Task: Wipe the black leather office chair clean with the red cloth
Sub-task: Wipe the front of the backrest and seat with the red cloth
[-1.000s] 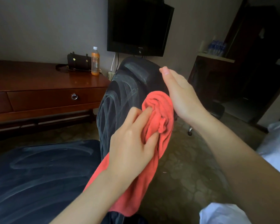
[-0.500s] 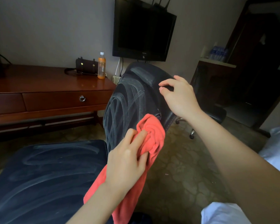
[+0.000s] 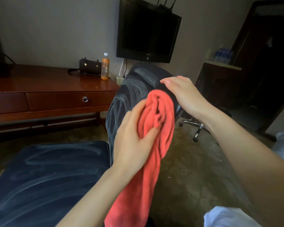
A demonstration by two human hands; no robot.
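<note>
My left hand (image 3: pixel 134 133) grips the bunched red microfibre cloth (image 3: pixel 159 112), fingers curled into its folds and thumb pressed against the front. It holds the wad on the right edge of the backrest of the black leather office chair (image 3: pixel 126 99), and the loose end hangs down past my wrist. My right hand (image 3: pixel 185 95) lies flat, fingers straight and together, along the top right of the backrest. It seems to rest on the leather, though the blur keeps me from being sure. Pale streaks cover the backrest and the seat at lower left. Behind stands a reddish wooden desk (image 3: pixel 47 86) with an orange drink bottle (image 3: pixel 105 66).
</note>
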